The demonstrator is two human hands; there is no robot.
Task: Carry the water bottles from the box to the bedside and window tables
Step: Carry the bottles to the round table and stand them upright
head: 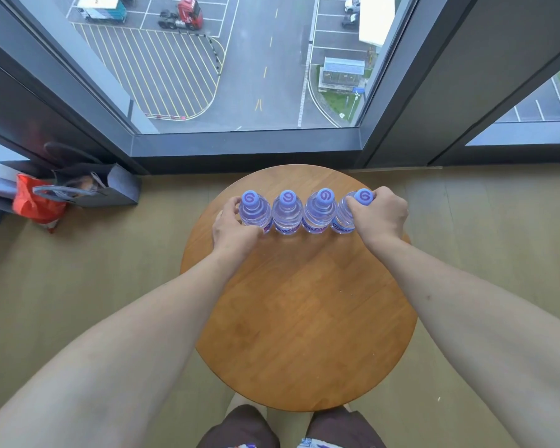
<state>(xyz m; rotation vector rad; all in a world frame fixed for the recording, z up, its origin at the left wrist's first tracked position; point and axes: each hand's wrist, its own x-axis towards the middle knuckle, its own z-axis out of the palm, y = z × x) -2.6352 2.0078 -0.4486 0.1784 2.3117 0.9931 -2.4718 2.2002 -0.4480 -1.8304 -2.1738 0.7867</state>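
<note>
Four water bottles [303,211] stand upright in a touching row on the round wooden table [301,305] by the window. The left hand [232,226] curls its fingers round the leftmost bottle [254,210]; the right hand [380,215] grips the rightmost bottle [348,213] near its cap.

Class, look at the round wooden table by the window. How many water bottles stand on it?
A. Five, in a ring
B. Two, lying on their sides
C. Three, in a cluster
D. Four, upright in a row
D: four water bottles with blue caps stand upright in one row on the round wooden table, the left hand and right hand gripping the end ones.
</note>
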